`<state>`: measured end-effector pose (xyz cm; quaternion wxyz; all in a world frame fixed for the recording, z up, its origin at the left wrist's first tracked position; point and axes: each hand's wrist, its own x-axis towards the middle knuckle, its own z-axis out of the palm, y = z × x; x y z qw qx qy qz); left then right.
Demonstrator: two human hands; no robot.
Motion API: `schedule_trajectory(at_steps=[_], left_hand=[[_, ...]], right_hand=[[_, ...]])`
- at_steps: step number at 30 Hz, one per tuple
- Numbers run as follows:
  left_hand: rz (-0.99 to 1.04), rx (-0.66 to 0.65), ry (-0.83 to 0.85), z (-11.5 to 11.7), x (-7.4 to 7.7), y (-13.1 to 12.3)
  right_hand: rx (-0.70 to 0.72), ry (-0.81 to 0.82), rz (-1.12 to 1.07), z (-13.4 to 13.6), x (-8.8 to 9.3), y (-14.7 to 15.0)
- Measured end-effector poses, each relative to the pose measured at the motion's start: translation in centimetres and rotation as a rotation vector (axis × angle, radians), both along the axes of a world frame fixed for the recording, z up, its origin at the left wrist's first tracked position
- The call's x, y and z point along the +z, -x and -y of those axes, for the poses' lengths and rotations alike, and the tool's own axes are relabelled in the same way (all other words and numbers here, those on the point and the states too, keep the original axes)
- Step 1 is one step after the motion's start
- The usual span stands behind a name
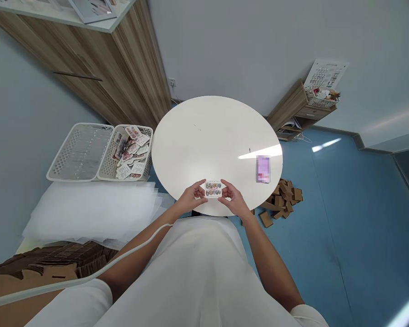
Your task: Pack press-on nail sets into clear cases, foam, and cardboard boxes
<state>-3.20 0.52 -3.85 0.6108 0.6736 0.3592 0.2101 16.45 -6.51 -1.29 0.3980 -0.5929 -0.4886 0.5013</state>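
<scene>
Between my two hands is a small white card [213,189] bearing two rows of shiny oval pieces that look like press-on nails. My left hand [192,198] pinches its left edge between thumb and fingers. On the opposite edge, my right hand [233,199] grips in the same way. The card faces up over the near side of the round white table [204,136]. To the right on the tabletop lies a purple-pink rectangular item [263,169], blurred by pixelation.
Left of the table, a white basket [150,156] holds many similar cards, beside another white basket [59,156]. Translucent sheets [88,211] are stacked below them. Small brown boxes [282,200] lie on the blue floor at right. A wooden cabinet [136,59] stands behind.
</scene>
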Motion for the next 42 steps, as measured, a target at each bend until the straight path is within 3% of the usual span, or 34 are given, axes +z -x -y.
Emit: schedule_trajectory(at_steps=[7,14,25,33,42], left_hand=[[-0.158,-0.007,-0.033,-0.1,-2.5,-1.0],[-0.386,0.064,-0.074,-0.1,-4.9,-2.8],[-0.615,-0.057,-0.134,0.5,-6.4,-4.0],[-0.553,-0.093,-0.083,1.6,-7.2,-4.2],[-0.424,-0.047,-0.014,1.8,-7.2,-3.3]], right_hand=[[-0.061,0.176,0.146,0.3,-3.2,-0.5],[-0.202,0.316,0.095,-0.4,-6.1,0.0],[-0.286,0.424,0.033,-0.1,-9.1,0.9],[-0.324,0.394,0.109,0.1,-9.9,1.4],[-0.384,0.371,0.073,0.9,-9.4,1.8]])
